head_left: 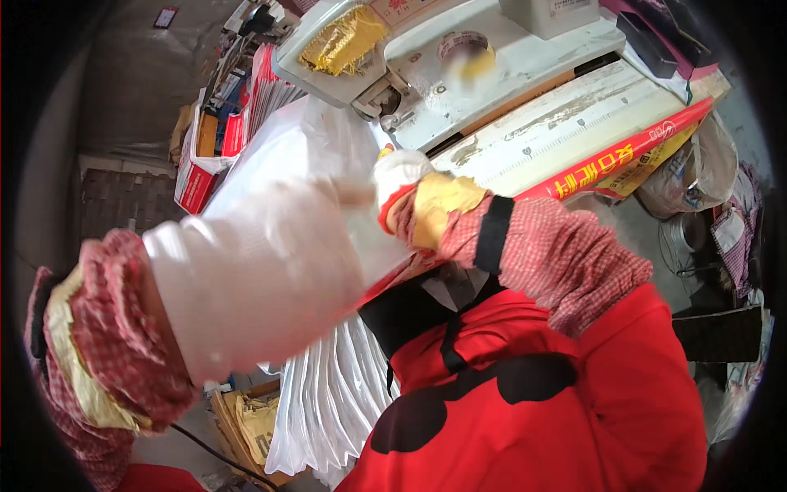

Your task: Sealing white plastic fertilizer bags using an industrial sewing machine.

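A white, slightly see-through plastic bag (254, 279), smeared by motion, is pulled over my left forearm, whose red checked sleeve (131, 328) shows behind it. The bag covers my left hand, and its fingers cannot be made out. My right hand (403, 179), in a white glove, is closed near the front of a pale sewing machine (426, 107). What its fingers hold, if anything, is hidden. A yellow cuff and a black band circle that wrist. Beyond my left arm, white plastic sheeting (307, 135) lies beside the machine.
A roll of tape (463, 49) sits on the machine. The white worktop (557, 123) has a red front edge. White pleated bags (328, 402) hang below, beside a cardboard box (246, 418). Red-and-white packets (266, 90) stand at the left. A bulging plastic bag (693, 168) is at the right.
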`<state>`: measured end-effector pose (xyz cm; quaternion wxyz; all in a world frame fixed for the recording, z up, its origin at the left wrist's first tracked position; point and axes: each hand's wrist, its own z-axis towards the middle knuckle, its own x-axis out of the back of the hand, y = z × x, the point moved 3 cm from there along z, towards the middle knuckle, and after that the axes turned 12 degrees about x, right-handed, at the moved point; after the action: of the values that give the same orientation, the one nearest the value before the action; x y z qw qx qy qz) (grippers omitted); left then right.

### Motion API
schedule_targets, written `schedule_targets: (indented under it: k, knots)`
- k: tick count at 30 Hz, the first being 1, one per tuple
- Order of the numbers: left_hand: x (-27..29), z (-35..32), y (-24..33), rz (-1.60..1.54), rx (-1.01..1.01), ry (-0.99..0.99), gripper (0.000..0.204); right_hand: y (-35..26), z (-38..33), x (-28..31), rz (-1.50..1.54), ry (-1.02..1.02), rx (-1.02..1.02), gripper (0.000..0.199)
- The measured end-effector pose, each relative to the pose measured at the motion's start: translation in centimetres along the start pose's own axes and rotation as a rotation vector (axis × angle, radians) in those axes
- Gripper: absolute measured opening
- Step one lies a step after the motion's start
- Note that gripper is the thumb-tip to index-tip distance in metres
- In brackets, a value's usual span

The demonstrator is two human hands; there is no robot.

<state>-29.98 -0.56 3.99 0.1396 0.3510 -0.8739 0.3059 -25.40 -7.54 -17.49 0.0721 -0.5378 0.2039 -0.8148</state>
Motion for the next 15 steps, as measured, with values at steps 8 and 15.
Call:
schedule_targets:
  k: [8, 15]
  knots:
    - [-2.7, 5.3, 2.8, -0.491, -0.071, -0.504, 0.047, -0.8, 0.9, -1.7, -0.526, -0.257, -0.117, 0.031]
    - [-1.5, -0.4, 2.4, -0.105, 0.106, -0.268, 0.019, -1.1, 0.7, -1.8, -0.461, -0.098, -0.109, 0.024]
